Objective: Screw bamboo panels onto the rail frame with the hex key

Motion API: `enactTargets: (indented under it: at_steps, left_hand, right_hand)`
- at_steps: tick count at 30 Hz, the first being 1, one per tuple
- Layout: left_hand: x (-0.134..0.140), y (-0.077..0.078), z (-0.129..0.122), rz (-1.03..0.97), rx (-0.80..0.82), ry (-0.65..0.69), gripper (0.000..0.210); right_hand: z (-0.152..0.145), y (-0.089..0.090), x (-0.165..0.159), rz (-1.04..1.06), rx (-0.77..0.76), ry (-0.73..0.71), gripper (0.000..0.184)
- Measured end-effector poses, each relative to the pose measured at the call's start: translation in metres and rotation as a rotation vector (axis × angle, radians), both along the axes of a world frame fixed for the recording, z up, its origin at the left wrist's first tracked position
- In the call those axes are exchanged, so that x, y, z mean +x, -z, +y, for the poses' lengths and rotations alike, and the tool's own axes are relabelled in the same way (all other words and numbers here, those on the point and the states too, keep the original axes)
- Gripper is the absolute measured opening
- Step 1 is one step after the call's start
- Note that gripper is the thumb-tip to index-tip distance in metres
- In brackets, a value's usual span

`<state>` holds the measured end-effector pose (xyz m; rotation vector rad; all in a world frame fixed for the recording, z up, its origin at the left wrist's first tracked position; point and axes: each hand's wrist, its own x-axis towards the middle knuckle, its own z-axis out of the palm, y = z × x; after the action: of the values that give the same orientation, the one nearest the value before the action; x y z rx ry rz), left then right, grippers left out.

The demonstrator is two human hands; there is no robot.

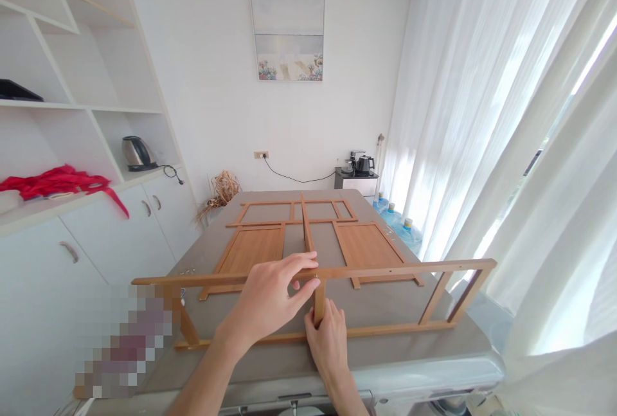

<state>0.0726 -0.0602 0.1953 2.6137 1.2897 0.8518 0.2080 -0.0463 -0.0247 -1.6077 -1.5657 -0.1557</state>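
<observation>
A long wooden frame (385, 271) stands on edge across the near end of the table, with short posts between its upper and lower rails. My left hand (265, 297) reaches over from the left, its thumb and fingers closed about the upper rail at the middle joint. A tiny brass-coloured spot shows there, too small to name. Lower down, my right hand (330, 339) is wrapped round the middle post (319, 297). Behind that joint a narrow wooden bar (307, 226) runs away toward the far end; the contact between them is hidden by my left fingers.
Two wooden panels (253, 249) (371, 245) and a flat open frame (270, 202) lie farther back on the grey table (385, 358). Small metal pieces (187, 271) sit near the left edge. Shelves (96, 107) stand left; water bottles (407, 229) and curtains (434, 94) are right.
</observation>
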Motion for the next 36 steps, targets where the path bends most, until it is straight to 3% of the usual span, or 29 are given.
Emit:
enactTargets:
  at_steps: [8,14,19,24,31,36]
  left_hand:
    - [0.002,0.004,-0.002,-0.013,-0.008,-0.05,0.021]
    - [-0.004,0.013,0.007,0.034,0.077,-0.001,0.021]
    - [-0.009,0.004,0.022,0.099,0.11,0.114,0.024]
    - [-0.009,-0.002,0.032,0.112,0.145,0.211,0.022]
    - [-0.013,0.003,0.038,0.113,0.174,0.274,0.023]
    - [-0.015,0.004,0.043,0.045,0.148,0.303,0.02]
  right_hand:
    - [-0.002,0.004,0.0,0.066,-0.001,-0.049,0.018]
    - [0.009,0.031,0.0,0.047,0.08,-0.044,0.011]
    - [0.014,0.047,-0.001,0.029,0.087,-0.015,0.015]
    - [0.014,0.045,-0.001,0.031,0.112,0.003,0.016]
    - [0.008,0.032,-0.002,0.107,0.104,0.027,0.028]
    - [-0.008,0.018,0.009,0.277,0.088,-0.073,0.041]
